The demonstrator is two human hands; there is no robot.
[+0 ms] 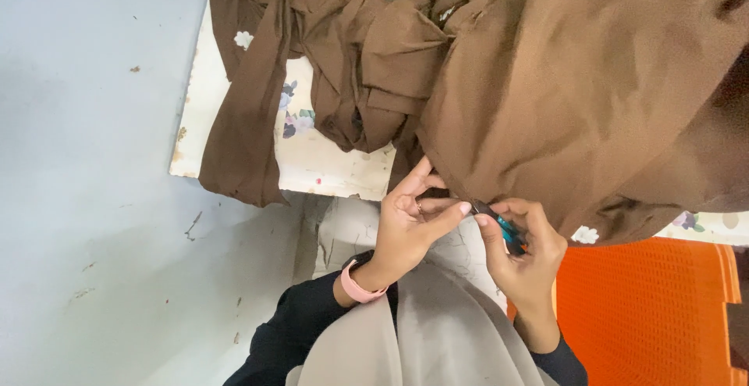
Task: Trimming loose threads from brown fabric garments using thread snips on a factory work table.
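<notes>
From the head camera, a large bunched piece of brown woven fabric is seen heaped over a worn, cream, flower-printed table top, with its lower edge hanging past the table's near edge. That hanging edge is pinched by the left hand, thumb and fingers closed together on the cloth just beside the table's near edge. A small teal-handled thread snipper is gripped in the closed right hand, its dark tip set against the fabric edge where the two hands meet. The step in hand is judged to be the trimming of a loose thread or seam end at the hem; whether the blades are apart cannot be told. The next move would seem to call for the cloth to be kept taut and the tip placed exactly, so that only thread is cut.

A pink wristband is worn on the left wrist. The table's near-left corner is chipped. A pale grey-blue floor lies to the left, and an orange mesh plastic seat is seen to the right.
</notes>
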